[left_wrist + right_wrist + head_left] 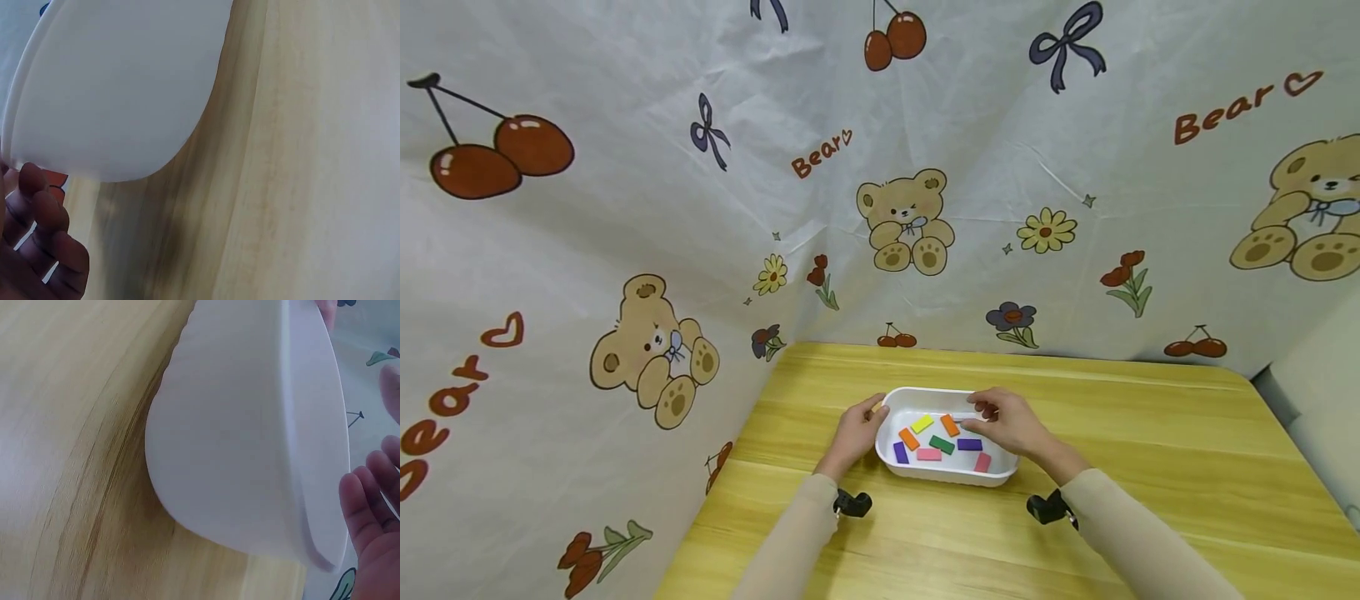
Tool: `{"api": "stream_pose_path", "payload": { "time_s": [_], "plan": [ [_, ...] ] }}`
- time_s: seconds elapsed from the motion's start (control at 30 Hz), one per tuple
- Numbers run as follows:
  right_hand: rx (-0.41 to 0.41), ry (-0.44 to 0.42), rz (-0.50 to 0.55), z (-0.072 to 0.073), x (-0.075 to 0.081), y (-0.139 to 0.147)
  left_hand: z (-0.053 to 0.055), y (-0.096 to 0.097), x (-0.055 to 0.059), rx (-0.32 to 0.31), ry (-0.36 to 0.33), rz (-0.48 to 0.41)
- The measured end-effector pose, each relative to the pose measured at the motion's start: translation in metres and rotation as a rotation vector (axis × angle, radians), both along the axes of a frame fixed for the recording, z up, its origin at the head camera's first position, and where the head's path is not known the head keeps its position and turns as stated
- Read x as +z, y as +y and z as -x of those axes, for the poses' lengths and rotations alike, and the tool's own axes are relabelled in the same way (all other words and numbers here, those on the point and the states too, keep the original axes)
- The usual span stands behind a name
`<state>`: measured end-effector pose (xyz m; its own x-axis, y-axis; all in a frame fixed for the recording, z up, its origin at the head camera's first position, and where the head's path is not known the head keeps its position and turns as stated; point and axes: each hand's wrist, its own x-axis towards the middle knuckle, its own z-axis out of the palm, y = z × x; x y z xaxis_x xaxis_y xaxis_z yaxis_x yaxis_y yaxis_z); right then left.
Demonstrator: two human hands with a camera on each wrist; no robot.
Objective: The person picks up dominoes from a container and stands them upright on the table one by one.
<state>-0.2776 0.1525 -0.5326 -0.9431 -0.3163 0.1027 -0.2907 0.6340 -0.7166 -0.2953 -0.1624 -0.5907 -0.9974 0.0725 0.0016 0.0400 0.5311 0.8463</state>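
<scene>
A white tray (pixel 940 476) with rounded corners rests on the wooden table. Several small coloured blocks lie spread over its floor, among them a yellow block (pixel 922 424), a green block (pixel 942 444) and a pink block (pixel 928 454). My left hand (pixel 856 433) holds the tray's left rim; in the left wrist view its curled fingers (pixel 50 209) sit at the rim. Over the tray's right side hangs my right hand (pixel 1011 423), close to an orange block (pixel 950 425). Its thumb and loosely bent fingers (pixel 356 500) are apart, with nothing seen between them.
The wooden table (pixel 1150 467) extends around the tray on all sides. A pale cloth (pixel 985 167) printed with bears, cherries and flowers hangs behind the table and along its left. Each wrist carries a small black camera, one being the right wrist camera (pixel 1051 507).
</scene>
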Motion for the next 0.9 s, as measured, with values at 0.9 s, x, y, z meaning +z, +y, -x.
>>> {"api": "stream_pose_path", "payload": {
  "time_s": [0.9],
  "plan": [
    [0.024, -0.102, -0.101, 0.01, -0.016, -0.03, -0.006, 0.008, -0.002, 0.02, -0.009, -0.088]
  ]
}}
